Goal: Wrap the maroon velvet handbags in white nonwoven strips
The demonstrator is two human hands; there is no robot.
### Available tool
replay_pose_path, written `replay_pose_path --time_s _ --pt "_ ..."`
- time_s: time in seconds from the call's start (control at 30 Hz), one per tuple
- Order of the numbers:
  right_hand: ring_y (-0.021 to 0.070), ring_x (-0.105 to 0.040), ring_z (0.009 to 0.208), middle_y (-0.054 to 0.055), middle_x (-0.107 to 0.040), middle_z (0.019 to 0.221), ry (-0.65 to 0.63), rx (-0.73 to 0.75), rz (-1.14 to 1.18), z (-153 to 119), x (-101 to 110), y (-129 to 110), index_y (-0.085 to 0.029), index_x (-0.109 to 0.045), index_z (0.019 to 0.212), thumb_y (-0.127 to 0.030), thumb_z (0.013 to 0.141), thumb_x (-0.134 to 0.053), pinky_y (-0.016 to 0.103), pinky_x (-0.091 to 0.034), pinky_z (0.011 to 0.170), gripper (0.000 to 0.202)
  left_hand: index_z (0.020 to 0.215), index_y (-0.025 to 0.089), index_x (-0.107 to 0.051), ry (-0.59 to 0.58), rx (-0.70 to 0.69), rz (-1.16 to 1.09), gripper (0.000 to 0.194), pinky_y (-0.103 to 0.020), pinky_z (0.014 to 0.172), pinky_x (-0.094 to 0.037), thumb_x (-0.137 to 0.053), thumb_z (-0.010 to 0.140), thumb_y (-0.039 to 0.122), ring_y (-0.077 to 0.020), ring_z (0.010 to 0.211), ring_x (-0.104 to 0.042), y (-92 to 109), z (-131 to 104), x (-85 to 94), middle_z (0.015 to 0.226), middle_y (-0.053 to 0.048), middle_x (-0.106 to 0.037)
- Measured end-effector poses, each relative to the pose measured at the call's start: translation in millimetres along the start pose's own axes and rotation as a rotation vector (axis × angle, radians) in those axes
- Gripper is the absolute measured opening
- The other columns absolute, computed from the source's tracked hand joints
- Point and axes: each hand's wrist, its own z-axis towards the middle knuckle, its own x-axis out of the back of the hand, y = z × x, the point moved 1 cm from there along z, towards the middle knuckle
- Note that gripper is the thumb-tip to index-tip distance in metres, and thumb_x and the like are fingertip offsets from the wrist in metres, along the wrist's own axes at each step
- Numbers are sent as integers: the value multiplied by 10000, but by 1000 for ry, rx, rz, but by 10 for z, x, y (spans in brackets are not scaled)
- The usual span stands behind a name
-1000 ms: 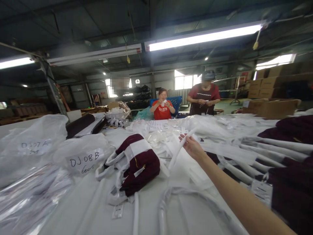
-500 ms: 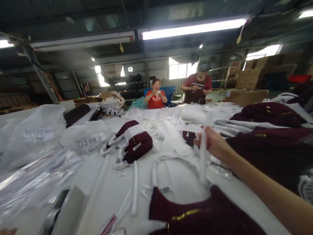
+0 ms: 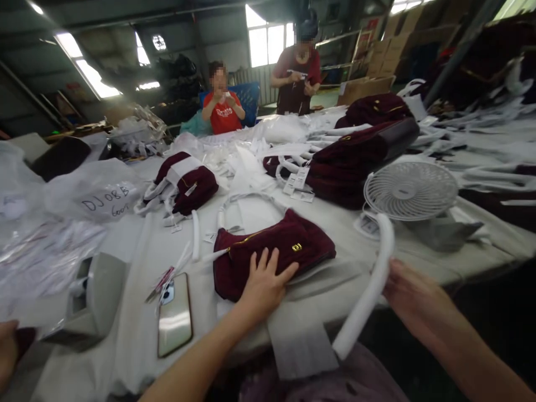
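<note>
A maroon handbag [image 3: 251, 251] with a gold zip and a small gold emblem lies on the white-covered table. Flat on its front, fingers spread, rests my left hand [image 3: 266, 282]. My right hand [image 3: 408, 285], off to the bag's right, grips a long, slightly curved white foam tube [image 3: 368, 301]; its fingertips are partly hidden behind the tube. The bag's wrapped handle [image 3: 247, 198] arches away from me. A white sheet [image 3: 304, 343] hangs over the table's near edge, beneath the tube's lower end.
Left of the bag are a phone [image 3: 175, 318], a grey tape dispenser [image 3: 94, 301] and marked plastic bags [image 3: 109, 190]. Other maroon bags [image 3: 201, 187] lie beyond. A fan [image 3: 412, 190] stands right. Another person's hand [image 3: 6, 349] shows far left; two people [image 3: 226, 114] work across the table.
My right hand has come back from the far side of the bag to the near right, holding the white tube. My left hand now shows on the bag. The view has tilted down and turned right.
</note>
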Motion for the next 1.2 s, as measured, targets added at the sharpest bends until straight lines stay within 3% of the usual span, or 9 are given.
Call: replay_pose_path --time_s 0.1,0.2,0.27,0.37,0.47,0.67,0.9,1.07,1.2 --pt "145 -640 707 43 -683 864 -117 -153 26 -300 145 456 -214 -706 859 -300 772 -718 213 -566 607 123 1514 419 -243 -126 5 -4 710 -665 1137 -201 -535 893 238 -431 1463 -204 14 8 134 1611 -147 -217" --pt "135 -641 667 37 -689 808 -275 -249 54 -548 26 745 -190 -693 870 -346 743 -786 212 -550 586 222 1527 400 -209 -222 5 5 684 -655 1139 -200 -474 916 244 -423 1468 -191 21 28 268 1612 -142 -210" --pt "127 -648 659 28 -690 781 -302 -275 97 -613 -105 842 -175 -675 857 -348 693 -832 190 -523 551 286 1534 387 -182 -276 3 0 673 -653 1137 -201 -442 928 250 -414 1471 -190 24 46 350 1615 -138 -201" --pt "132 -669 669 16 -688 740 -249 -246 112 -591 -244 956 -166 -650 818 -331 653 -849 170 -500 530 307 1541 371 -141 -341 -7 -27 658 -649 1135 -207 -399 945 260 -397 1477 -184 16 76 457 1620 -137 -185" --pt "137 -674 664 21 -693 725 -246 -172 16 -626 -229 1132 -159 -653 828 -360 666 -826 168 -491 523 311 1544 369 -106 -410 -10 -57 646 -649 1141 -191 -367 961 275 -384 1489 -152 -7 106 531 1628 -130 -160" --pt "169 -680 669 57 -719 765 -426 -140 -152 -939 -28 1409 -146 -662 936 -438 700 -794 219 -529 562 398 1551 347 -71 -489 -12 -83 664 -681 1129 -174 -380 965 294 -416 1485 -124 -32 153 584 1636 -145 -111" --pt "144 -700 687 30 -701 736 -300 -35 61 -415 -448 1244 -151 -626 863 -263 829 -719 183 -553 586 149 1551 364 -39 -549 3 -97 683 -651 1151 -144 -395 973 296 -408 1491 -45 -35 178 612 1640 -149 -54" --pt "141 -702 648 67 -702 700 -311 -166 116 -190 -718 1286 -136 -595 760 -155 856 -689 190 -590 622 136 1551 370 -36 -567 -7 -100 667 -619 1162 -157 -388 985 338 -407 1488 -58 -57 201 622 1642 -141 -59" --pt "141 -709 682 80 -705 695 -328 -266 131 -226 -717 1316 -135 -600 715 -93 859 -652 181 -598 670 159 1553 362 -37 -569 -15 -101 664 -632 1158 -160 -385 987 345 -395 1494 -64 -28 205 618 1640 -141 -55"
